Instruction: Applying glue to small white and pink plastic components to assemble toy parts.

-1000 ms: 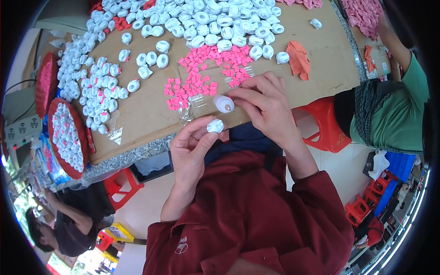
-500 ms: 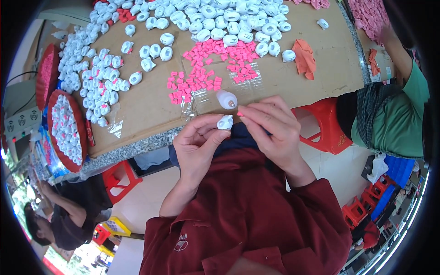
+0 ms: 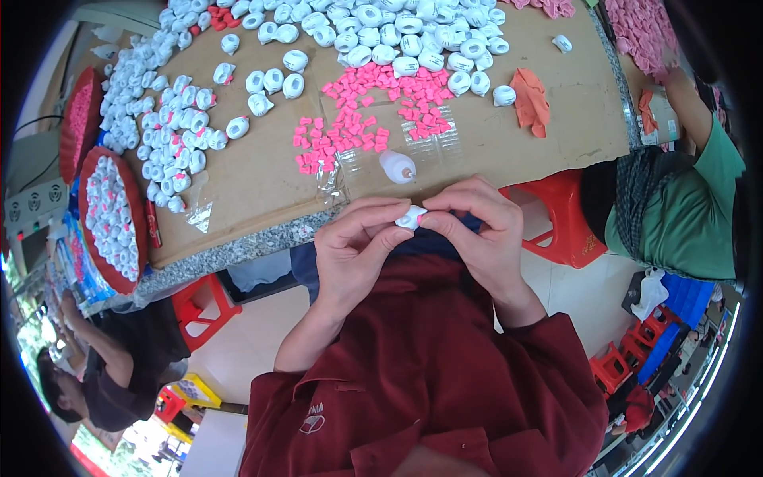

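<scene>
left hand [image 3: 350, 246]: pinched, has white piece [image 3: 408, 216] | right hand [image 3: 485, 230]: pinched, pink bit [image 3: 420, 220] against piece | piece by counter's [image 3: 262, 175] near edge | bottle [image 3: 395, 167] on counter, same edge

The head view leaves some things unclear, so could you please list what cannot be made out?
All in the head view:
Most of the pink piece: covered by the right hand.
Underside of the white piece: turned from view in the left hand.
Far end of the white pile: cut off by the top edge.
How full the bottle is: hidden by its cloudy wall.
</scene>
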